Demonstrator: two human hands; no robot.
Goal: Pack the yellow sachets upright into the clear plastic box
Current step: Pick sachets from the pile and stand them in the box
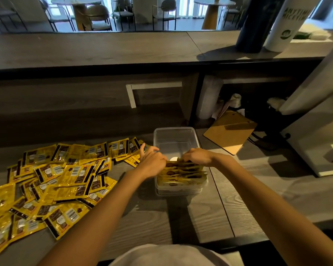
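A clear plastic box stands on the grey wooden counter in front of me. Several yellow sachets stand upright in a row in its near half; the far half holds none. My left hand is at the left end of that row and my right hand at the right end, and both pinch the top edge of the farthest sachet in the row. A large loose pile of yellow sachets lies flat on the counter to the left of the box.
A brown clipboard lies behind the box to the right. A white appliance stands at the far right. A raised bar shelf runs across the back with a dark bottle and a white cup.
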